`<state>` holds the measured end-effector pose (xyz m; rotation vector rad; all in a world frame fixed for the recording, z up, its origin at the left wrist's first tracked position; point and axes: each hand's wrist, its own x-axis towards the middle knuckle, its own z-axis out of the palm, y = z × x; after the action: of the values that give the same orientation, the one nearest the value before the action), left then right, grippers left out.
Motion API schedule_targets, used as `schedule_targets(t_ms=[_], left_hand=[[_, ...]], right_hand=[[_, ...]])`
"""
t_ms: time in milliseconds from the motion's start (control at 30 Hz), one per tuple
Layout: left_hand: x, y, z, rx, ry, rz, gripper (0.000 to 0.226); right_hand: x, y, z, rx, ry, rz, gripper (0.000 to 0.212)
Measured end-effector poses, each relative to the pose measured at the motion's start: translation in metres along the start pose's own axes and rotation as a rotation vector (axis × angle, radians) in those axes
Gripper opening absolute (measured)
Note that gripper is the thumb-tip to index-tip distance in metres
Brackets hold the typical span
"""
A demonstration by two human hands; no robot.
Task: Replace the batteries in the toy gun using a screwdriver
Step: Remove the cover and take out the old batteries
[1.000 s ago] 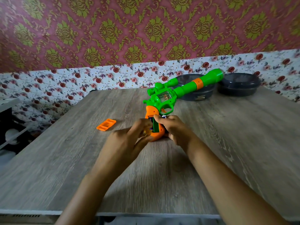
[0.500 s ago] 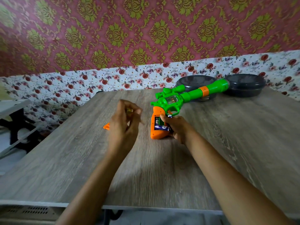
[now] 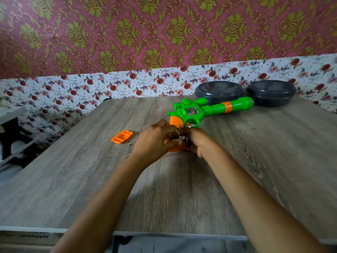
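- The toy gun (image 3: 193,114) is rested on the tabletop (image 3: 255,161), its orange handle clasped by the right grip (image 3: 198,141).
- A battery (image 3: 182,137) is pinched at the handle by the left grip (image 3: 155,141); its label is blurred.

Left hand (image 3: 155,141) and right hand (image 3: 200,143) are bare, and both forearms (image 3: 113,189) bare as far as visible

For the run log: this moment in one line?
left hand: at toy gun grip; right hand: grips it; battery cover: off, on table

Left hand (image 3: 155,141), right hand (image 3: 198,141) at toy gun (image 3: 193,112) grip, orange cover (image 3: 121,136) nearby
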<state>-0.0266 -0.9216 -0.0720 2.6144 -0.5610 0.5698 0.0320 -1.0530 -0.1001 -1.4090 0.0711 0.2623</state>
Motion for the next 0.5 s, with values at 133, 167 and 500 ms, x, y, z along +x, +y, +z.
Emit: schedule_targets(t_ms=[133, 167, 500], left_hand=[[0.001, 0.0, 0.002, -0.04, 0.016, -0.053, 0.026], [0.002, 0.001, 0.004, -0.038, 0.038, -0.067, 0.022], [0.024, 0.027, 0.001, 0.107, 0.065, -0.1, 0.021]], right_hand=[[-0.005, -0.003, -0.001, 0.004, -0.034, 0.016, 0.021], [-0.007, -0.005, -0.001, 0.017, -0.044, 0.027, 0.02], [-0.02, -0.02, -0.005, 0.234, -0.113, 0.14, 0.031]])
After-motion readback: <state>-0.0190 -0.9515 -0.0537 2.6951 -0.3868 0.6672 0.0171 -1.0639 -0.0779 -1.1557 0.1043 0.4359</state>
